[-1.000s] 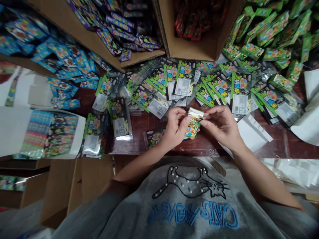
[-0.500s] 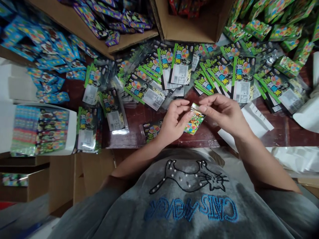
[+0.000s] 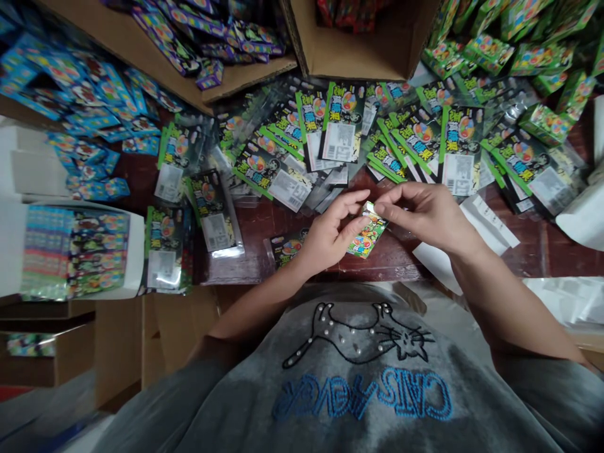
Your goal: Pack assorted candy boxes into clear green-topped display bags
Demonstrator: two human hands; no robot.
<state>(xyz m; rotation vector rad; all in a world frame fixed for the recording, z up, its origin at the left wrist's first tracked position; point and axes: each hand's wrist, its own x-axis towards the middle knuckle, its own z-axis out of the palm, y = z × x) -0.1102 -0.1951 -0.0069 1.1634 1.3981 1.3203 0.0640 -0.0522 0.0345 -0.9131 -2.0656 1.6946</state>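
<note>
A small green candy box [image 3: 366, 241] with a colourful printed front is held just above the dark red table, near its front edge. My left hand [image 3: 331, 231] grips the box from its left side, thumb across the upper front. At the top end, where a white flap shows, my right hand [image 3: 428, 214] pinches with thumb and forefinger. What lies behind the fingers is hidden. Beyond both hands are black-and-green printed packets [image 3: 341, 123] in clear plastic. One more packet [image 3: 286, 248] lies partly under my left forearm.
Blue boxes [image 3: 94, 94] pile up at the left, purple ones [image 3: 207, 38] in a carton, green ones [image 3: 542, 60] at the right. Behind stands a cardboard box [image 3: 361, 60] with red packs. A white tray [image 3: 136, 251] holds small boxes. Folded white paper [image 3: 491, 220] lies by my right wrist.
The box has shifted down slightly, and its white top flap shows more now. My right fingers have moved a little left and down at that end.
</note>
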